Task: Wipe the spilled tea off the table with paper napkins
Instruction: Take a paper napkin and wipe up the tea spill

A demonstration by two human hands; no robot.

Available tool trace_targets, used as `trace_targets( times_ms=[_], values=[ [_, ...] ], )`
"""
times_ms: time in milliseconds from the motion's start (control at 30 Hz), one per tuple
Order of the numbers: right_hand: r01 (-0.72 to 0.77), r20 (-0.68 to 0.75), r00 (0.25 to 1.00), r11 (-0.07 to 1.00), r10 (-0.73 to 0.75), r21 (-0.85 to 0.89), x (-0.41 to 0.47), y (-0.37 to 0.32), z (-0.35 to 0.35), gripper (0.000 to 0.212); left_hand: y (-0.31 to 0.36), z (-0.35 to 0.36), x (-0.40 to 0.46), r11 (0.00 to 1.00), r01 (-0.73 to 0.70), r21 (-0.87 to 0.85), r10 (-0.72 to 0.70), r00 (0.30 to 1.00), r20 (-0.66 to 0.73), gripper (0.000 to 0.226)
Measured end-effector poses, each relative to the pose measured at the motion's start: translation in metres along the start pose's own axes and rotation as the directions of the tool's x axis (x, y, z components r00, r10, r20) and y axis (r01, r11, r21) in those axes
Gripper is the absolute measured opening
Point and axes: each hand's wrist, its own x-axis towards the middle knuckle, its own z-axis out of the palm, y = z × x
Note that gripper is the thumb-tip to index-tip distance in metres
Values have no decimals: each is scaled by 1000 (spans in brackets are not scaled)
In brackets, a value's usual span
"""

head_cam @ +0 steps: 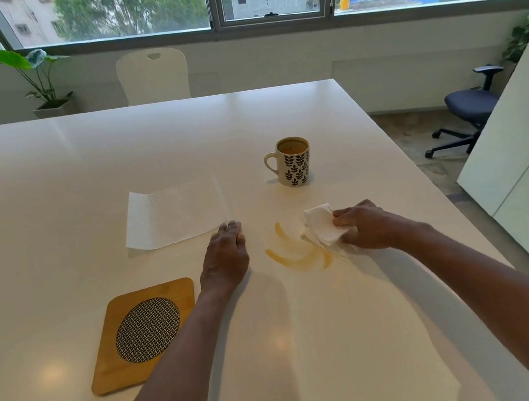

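The person leans over the white worktop (143,143) with both arms stretched forward. The right hand (366,226) has its grip closed around a crumpled paper napkin (321,226), fingers curled over it, holding it down at the right edge of the spilled tea (295,251), which lies as thin amber arcs smeared across the surface between the two hands. The left hand (225,256) rests palm down on the worktop, its grip slack and holding nothing, the fingertips just beside the near corner of a flat, unfolded paper napkin (175,214). Beyond the spill stands a mug (291,161) with a leaf pattern, upright and holding tea, handle pointing left. Near the left forearm lies a wooden trivet (144,333) with a dark patterned oval in its middle.
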Motion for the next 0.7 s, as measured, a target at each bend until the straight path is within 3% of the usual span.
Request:
trace_targets(
  times_ms=[67, 133, 267, 367, 533, 700],
  values=[
    [-47, 115, 992, 999, 49, -13, 4, -6, -12, 59, 0, 0, 0, 1000, -4, 4, 4, 1000, 4, 43],
    [-100, 88, 991, 995, 98, 15, 9, -17, -14, 70, 0, 1, 0, 1000, -8, 14, 8, 1000, 10, 43],
    [-117, -183, 977, 993, 111, -24, 15, -38, 4, 55, -1, 2, 0, 999, -12, 42, 12, 1000, 23, 44],
    [-159, -271, 950, 987, 154, 3, 14, -53, 23, 46, 0, 2, -1, 997, -27, 74, 25, 999, 34, 45],
    [-161, -303, 940, 987, 158, 16, 19, -60, 39, 31, 1, 2, -2, 990, -53, 129, 47, 998, 51, 46],
    [-123, -258, 956, 989, 142, 88, 33, -68, 43, 48, 2, 3, -1, 983, -79, 168, 69, 995, 66, 47]
  ],
)
